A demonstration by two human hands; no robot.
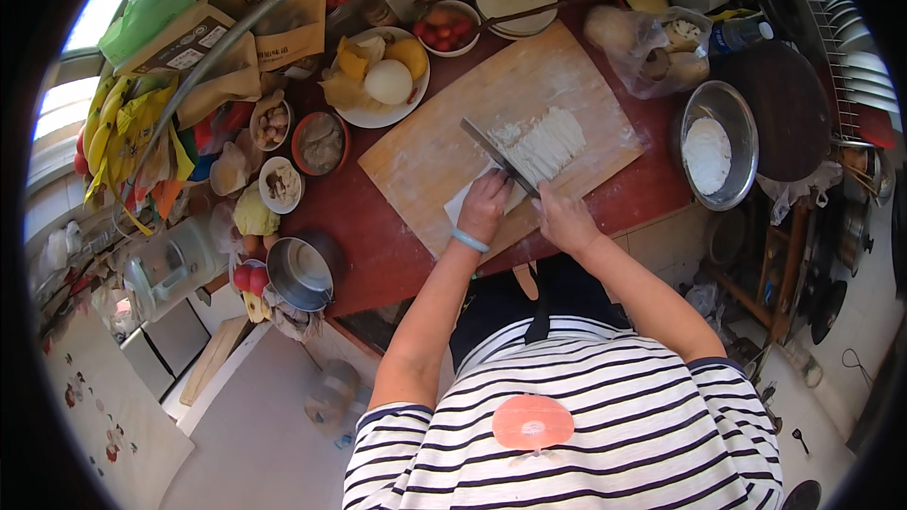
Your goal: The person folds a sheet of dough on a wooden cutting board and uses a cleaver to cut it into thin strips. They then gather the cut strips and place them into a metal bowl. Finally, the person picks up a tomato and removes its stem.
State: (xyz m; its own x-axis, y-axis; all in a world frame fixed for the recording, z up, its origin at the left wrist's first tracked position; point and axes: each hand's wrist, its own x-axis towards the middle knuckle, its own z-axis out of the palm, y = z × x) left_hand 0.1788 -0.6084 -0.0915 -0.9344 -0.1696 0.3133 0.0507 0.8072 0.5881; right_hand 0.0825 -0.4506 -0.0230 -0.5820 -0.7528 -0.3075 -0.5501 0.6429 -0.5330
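A floured wooden board (418, 134) lies aslant on the red table. My right hand (565, 218) is closed round the handle of a kitchen cleaver (499, 157), whose blade stands on edge over folded white dough (459, 204). My left hand (486, 204), with a pale blue bangle at the wrist, presses on the folded dough with its fingertips against the blade. On the other side of the blade, thin cut noodles (551, 143) lie in a floury pile. Where the edge meets the dough is hidden by the blade and my fingers.
Right of the board stands a steel bowl (744, 149) with flour. A plate (421, 89) with an egg-shaped white item, a bowl of red fruit (446, 49) and chopsticks (524, 12) lie beyond it. Small bowls and a metal pot (333, 273) stand at the left.
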